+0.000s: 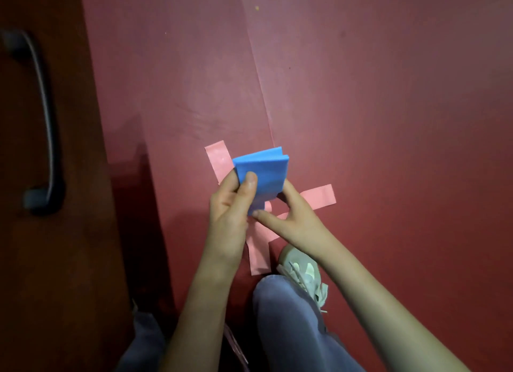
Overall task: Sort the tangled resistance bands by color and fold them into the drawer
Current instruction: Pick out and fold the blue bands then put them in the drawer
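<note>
Pale shoe [302,274] on red floor [388,93]

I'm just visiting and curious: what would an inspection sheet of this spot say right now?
Surface: red floor, a seam running across it.
Job's things: folded blue band held in both hands; pink band lying loose on the floor beneath.
Clutter: one small speck on the floor.
Grippers: left hand grips the blue band, thumb on top; right hand pinches its lower end.
Cables: nothing seen.
Surroundings: wooden front with dark handle at left; the person's shoe and knee below.
</note>
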`<act>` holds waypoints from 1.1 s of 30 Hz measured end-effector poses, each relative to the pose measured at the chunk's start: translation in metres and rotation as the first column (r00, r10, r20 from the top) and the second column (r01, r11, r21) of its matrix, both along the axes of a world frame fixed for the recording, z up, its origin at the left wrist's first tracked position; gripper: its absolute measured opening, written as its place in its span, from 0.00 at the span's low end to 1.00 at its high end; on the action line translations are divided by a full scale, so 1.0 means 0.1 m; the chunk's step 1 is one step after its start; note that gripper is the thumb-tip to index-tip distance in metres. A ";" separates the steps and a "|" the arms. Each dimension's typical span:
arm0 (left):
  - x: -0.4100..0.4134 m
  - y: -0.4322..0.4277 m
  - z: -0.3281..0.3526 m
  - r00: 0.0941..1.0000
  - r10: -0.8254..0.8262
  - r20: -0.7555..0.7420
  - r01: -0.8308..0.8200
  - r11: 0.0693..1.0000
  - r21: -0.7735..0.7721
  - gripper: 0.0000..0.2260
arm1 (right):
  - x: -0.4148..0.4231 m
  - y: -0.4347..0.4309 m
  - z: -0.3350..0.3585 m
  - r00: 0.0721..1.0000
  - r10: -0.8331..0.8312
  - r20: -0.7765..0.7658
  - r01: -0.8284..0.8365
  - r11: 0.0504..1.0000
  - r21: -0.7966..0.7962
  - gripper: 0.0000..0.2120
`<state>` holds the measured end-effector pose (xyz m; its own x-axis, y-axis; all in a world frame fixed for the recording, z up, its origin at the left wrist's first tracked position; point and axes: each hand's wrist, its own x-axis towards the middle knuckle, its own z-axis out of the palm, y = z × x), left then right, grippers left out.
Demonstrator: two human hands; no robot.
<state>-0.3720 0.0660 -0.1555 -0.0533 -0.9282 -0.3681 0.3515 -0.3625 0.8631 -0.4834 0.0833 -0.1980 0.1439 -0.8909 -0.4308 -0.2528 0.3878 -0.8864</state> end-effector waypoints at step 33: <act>0.65 -0.03 2.67 0.791 0.573 -0.217 -0.605 0.785 -0.134 0.10 | -0.50 0.48 1.88 0.831 -0.387 0.400 0.319 0.920 0.229 0.41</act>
<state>-0.3067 0.0634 0.1119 0.4853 -0.8463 -0.2199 0.5779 0.1217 0.8070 -0.5334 0.1309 -0.0102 0.0323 -0.8483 -0.5285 0.3184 0.5100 -0.7991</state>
